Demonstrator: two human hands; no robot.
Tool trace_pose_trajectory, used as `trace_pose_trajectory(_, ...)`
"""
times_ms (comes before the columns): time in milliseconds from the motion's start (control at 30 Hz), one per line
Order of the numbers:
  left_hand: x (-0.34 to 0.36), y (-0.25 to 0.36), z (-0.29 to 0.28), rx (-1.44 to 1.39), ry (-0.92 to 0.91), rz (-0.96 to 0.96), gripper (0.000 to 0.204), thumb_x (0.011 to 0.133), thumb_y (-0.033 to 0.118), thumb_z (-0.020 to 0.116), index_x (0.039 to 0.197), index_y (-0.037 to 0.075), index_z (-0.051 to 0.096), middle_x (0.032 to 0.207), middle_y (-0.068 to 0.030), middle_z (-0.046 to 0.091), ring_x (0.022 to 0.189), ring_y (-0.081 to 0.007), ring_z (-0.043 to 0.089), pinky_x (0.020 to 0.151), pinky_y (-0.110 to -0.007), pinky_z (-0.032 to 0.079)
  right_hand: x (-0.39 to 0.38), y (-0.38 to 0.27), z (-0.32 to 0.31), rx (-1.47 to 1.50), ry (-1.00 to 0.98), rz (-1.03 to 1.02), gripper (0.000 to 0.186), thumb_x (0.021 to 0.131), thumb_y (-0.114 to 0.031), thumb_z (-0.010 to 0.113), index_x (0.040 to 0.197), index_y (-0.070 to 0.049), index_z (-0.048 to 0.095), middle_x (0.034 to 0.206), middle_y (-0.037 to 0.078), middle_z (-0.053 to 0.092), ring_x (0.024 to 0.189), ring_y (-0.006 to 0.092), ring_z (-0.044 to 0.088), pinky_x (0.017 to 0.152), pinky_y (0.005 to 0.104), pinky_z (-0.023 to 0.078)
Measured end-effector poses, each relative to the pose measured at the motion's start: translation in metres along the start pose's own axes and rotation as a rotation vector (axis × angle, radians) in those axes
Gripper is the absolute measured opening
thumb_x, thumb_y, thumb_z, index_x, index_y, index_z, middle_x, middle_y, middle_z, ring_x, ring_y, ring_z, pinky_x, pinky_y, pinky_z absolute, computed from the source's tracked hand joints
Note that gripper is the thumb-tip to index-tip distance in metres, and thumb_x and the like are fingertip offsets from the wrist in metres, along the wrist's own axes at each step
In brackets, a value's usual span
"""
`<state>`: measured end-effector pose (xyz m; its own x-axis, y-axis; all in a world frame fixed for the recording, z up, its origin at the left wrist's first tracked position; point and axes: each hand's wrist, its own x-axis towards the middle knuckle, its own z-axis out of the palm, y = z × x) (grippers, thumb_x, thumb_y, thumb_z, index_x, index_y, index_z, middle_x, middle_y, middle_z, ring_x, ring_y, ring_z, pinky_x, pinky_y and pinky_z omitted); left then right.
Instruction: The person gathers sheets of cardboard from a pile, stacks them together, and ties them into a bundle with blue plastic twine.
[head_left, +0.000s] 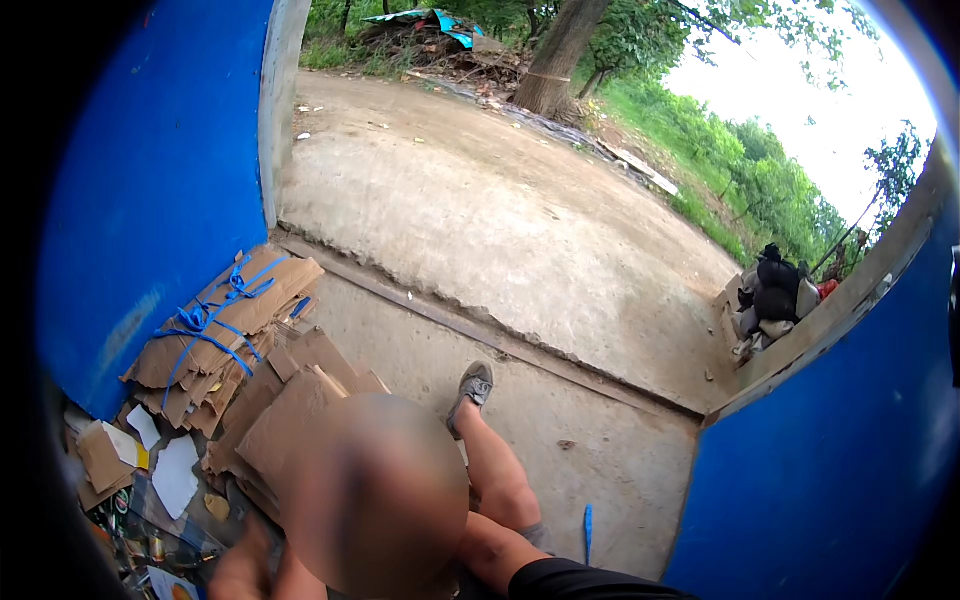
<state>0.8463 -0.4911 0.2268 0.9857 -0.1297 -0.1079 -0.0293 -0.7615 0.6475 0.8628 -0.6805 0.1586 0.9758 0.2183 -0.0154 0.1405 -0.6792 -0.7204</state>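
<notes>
A round blurred patch covers the lower middle of the head view and hides both of my hands. My right forearm (497,553) comes out of a black sleeve (590,582) and runs up and left under that patch. Bare skin (243,565) shows at the lower left, but I cannot tell whether it is arm or leg. Flattened brown cardboard (290,425) lies stacked just beyond the blur, partly covered by it. Farther left rests a cardboard bundle (180,365) tied with blue strapping (205,318).
My outstretched leg (498,465) ends in a grey shoe (476,383) on the concrete floor. A blue strip (588,535) lies right of it. Loose scraps (175,475) litter the lower left. Blue doors (150,150) flank the doorway; dark and pale bags (775,300) sit outside right.
</notes>
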Motion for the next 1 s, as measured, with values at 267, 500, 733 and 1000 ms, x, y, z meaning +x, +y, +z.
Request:
trace_pose_trajectory(267,0.002,-0.018,0.015,0.083,-0.053,-0.023,0.022,0.080,0.015,0.076,0.094,0.003,0.063,0.090,-0.0231,0.068,0.091,-0.0445,0.065,0.079,-0.049,0.051,0.000,0.000,-0.019,0.017,-0.016,-0.153,0.020,0.083,-0.023,0.067,0.086,-0.007,0.055,0.086,0.021,0.065,0.082,0.0441,0.064,0.068,0.0535,0.049)
trace_pose_trajectory(500,-0.027,-0.039,0.019,0.039,-0.132,-0.141,0.021,0.083,0.022,0.069,0.097,0.007,0.062,0.094,-0.0223,0.067,0.093,-0.0451,0.063,0.079,-0.051,0.051,-0.015,0.013,-0.035,-0.004,-0.150,0.054,0.022,0.080,-0.026,0.069,0.097,-0.011,0.070,0.089,0.019,0.069,0.083,0.0391,0.067,0.072,0.0487,0.053)
trace_pose_trajectory(733,-0.063,-0.033,0.028,0.021,-0.110,-0.267,0.023,0.087,0.025,0.065,0.106,0.013,0.064,0.103,-0.0186,0.070,0.100,-0.0415,0.066,0.086,-0.051,0.052,-0.042,0.033,-0.031,-0.388,-0.017,0.097,0.018,0.082,-0.026,0.069,0.094,-0.013,0.066,0.089,0.015,0.070,0.086,0.0383,0.067,0.075,0.0499,0.052)
trace_pose_trajectory(1000,-0.156,-0.084,0.047,0.083,-0.270,-0.505,0.026,0.080,0.024,0.072,0.100,0.007,0.071,0.100,-0.0162,0.072,0.094,-0.0341,0.069,0.078,-0.045,0.054,-0.070,0.042,-0.075,-0.025,0.072,0.269,0.040,0.077,-0.026,0.075,0.110,-0.005,0.071,0.104,0.018,0.073,0.098,0.0325,0.070,0.087,0.0401,0.054)
